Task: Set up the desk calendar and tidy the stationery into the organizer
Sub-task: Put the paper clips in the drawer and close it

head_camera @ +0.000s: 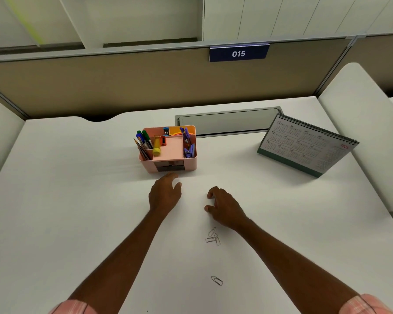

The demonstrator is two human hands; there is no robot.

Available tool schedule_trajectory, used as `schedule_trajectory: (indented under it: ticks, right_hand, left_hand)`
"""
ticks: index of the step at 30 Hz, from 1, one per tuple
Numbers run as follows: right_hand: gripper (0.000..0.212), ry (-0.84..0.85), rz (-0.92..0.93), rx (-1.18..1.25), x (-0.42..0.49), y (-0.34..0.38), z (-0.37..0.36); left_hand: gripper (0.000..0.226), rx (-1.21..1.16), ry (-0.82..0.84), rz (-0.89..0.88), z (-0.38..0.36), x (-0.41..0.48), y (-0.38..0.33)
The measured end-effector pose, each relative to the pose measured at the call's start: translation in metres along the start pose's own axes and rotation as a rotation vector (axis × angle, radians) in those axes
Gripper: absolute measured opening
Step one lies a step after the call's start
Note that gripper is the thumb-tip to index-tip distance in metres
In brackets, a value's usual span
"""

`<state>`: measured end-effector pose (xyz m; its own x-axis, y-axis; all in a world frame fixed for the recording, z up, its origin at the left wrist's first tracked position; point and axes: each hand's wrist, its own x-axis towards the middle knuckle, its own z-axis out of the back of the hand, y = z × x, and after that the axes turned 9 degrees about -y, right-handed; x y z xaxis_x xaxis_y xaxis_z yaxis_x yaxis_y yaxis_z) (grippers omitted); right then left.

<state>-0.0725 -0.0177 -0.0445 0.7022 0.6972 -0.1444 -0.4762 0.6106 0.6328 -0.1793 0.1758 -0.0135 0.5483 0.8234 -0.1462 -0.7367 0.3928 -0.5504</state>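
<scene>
A pink organizer (168, 167) stands mid-desk, holding pens, a yellow glue stick, a small orange sharpener, a blue stapler and purple clips. The spiral desk calendar (304, 143) stands upright at the right. My left hand (165, 193) hovers just in front of the organizer, fingers loosely apart and empty. My right hand (224, 206) rests on the desk to its right, fingers curled, with nothing visible in it. Three paper clips (213, 237) lie bunched just below my right wrist. One more paper clip (217, 280) lies nearer to me.
A grey cable hatch (227, 121) is set into the white desk (66, 200) behind the organizer. A tan partition with a blue "015" sign (238, 53) closes the back. White side panels (361, 123) flank the desk left and right.
</scene>
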Motion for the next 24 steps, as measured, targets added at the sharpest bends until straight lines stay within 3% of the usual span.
schedule_trajectory:
  ticks: [4, 6, 13, 24]
  right_hand:
    - [0.033, -0.01, 0.0, 0.004, 0.0, 0.0, -0.001]
    - [0.031, -0.011, 0.005, -0.005, -0.001, -0.001, -0.002]
    - [0.027, -0.03, 0.031, -0.03, -0.004, -0.003, -0.007]
    - [0.027, -0.039, 0.047, -0.048, -0.005, -0.004, -0.009]
  left_hand:
    - [0.043, -0.935, 0.065, 0.602, 0.003, -0.007, -0.013]
    - [0.05, -1.183, 0.059, 0.723, 0.003, -0.008, -0.016]
    - [0.059, -1.505, 0.067, 0.814, 0.004, -0.005, -0.028]
    - [0.029, -1.819, 0.072, 0.977, 0.0, -0.002, -0.034]
